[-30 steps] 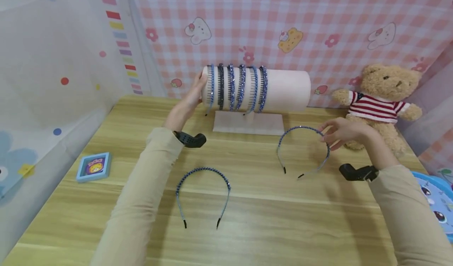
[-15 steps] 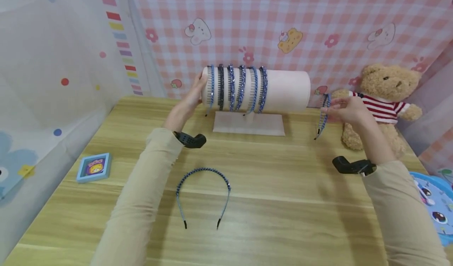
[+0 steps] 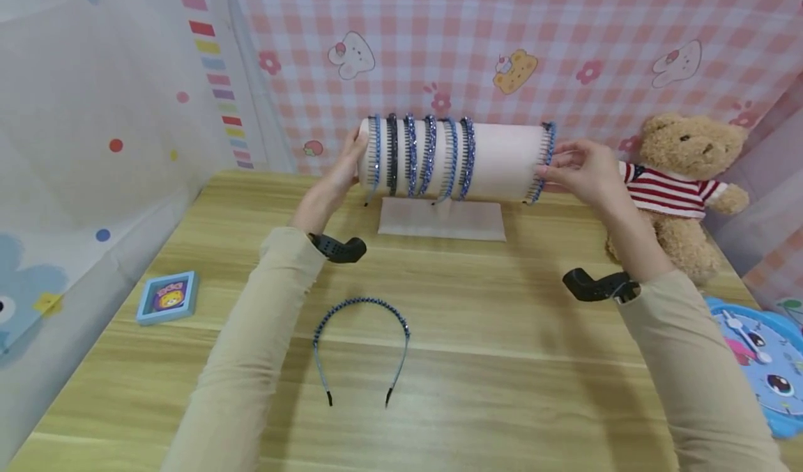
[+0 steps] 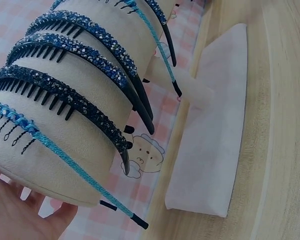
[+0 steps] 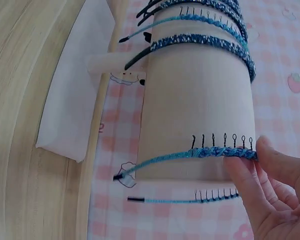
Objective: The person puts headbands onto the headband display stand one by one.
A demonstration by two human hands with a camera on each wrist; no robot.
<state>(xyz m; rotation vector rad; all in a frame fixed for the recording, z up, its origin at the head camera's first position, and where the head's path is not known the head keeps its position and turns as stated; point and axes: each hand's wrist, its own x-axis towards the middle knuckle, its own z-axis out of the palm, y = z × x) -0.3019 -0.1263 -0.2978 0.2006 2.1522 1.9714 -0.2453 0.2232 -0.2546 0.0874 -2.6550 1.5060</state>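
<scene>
In my right hand (image 3: 580,169) is a blue beaded headband (image 5: 225,152) with small wire teeth, pinched between thumb and fingers. It stands at the right end of a cream cylindrical headband stand (image 3: 507,158), one leg crossing the cylinder's front and the other beyond its end. My left hand (image 3: 348,164) holds the stand's left end, partly hidden behind it. Several blue and dark glittery headbands (image 4: 75,92) sit side by side on the stand's left half. Another blue headband (image 3: 360,301) lies flat on the table (image 3: 477,388), tips toward me.
A teddy bear (image 3: 674,200) in a striped shirt sits at the right rear. A light blue box with a cartoon picture (image 3: 168,298) lies at the left, and a round blue cartoon object (image 3: 768,367) at the right edge. A checked curtain (image 3: 477,40) hangs behind.
My right hand has lifted its headband off the table area, turned it edge-on and brought it left to the stand's right end. The left hand has stayed put.
</scene>
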